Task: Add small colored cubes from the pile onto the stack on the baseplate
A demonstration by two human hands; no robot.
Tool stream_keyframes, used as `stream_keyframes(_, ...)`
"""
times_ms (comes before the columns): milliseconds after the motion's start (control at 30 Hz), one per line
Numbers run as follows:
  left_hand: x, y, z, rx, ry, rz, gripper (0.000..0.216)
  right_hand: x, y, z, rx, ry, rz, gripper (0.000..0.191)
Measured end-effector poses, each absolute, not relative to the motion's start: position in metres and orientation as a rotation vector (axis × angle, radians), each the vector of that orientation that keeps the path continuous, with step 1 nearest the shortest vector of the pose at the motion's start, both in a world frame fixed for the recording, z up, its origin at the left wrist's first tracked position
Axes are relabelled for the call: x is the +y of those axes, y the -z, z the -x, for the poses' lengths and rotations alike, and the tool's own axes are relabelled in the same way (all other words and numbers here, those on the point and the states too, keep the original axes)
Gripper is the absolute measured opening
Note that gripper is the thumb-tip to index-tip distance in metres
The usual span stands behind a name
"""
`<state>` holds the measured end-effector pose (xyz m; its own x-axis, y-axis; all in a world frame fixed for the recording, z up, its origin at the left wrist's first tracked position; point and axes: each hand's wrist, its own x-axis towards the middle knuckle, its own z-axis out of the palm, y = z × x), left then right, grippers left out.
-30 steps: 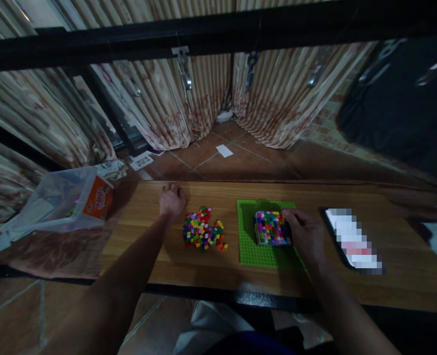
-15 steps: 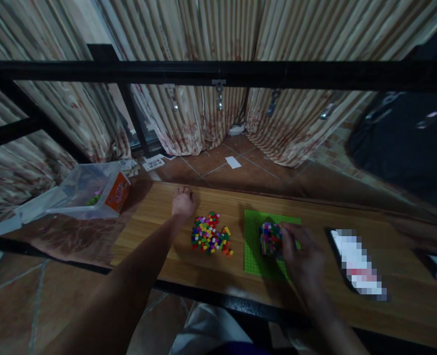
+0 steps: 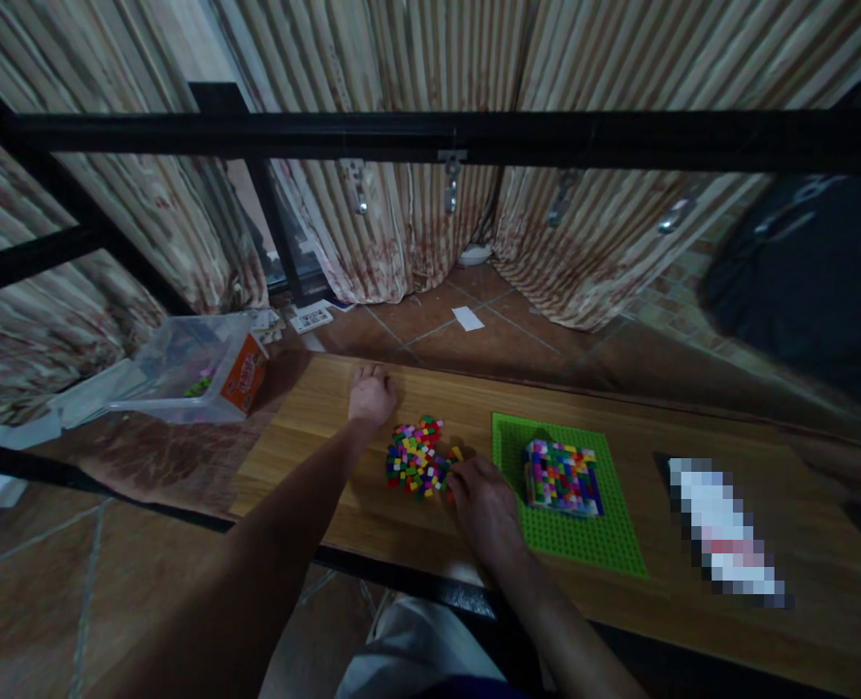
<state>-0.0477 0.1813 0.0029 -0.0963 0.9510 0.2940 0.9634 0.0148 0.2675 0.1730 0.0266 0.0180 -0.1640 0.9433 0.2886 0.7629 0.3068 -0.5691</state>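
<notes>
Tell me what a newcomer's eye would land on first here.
The bright pile of small coloured bricks at the middle of the wooden table stands out most in the dim room. The right hand is at its near right edge, and the left hand rests on the table just beyond it. To the pile's right lies a green baseplate bearing a multicoloured brick block.

Orange box label (image 3: pixel 245 381) — unreadable.
</notes>
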Motion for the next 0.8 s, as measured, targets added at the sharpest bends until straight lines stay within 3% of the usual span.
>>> stream_keyframes(400,0.183,-0.002,0.047,-2.194,0.645,2.086,0.028,-0.005,-0.054,-0.204,-1.701,-0.628,1.349,0.014)
stream_keyframes(800,0.183,-0.004,0.050,-2.167,0.626,2.118,0.031,0.007,-0.053,-0.314,-1.344,-0.388,1.631,0.023)
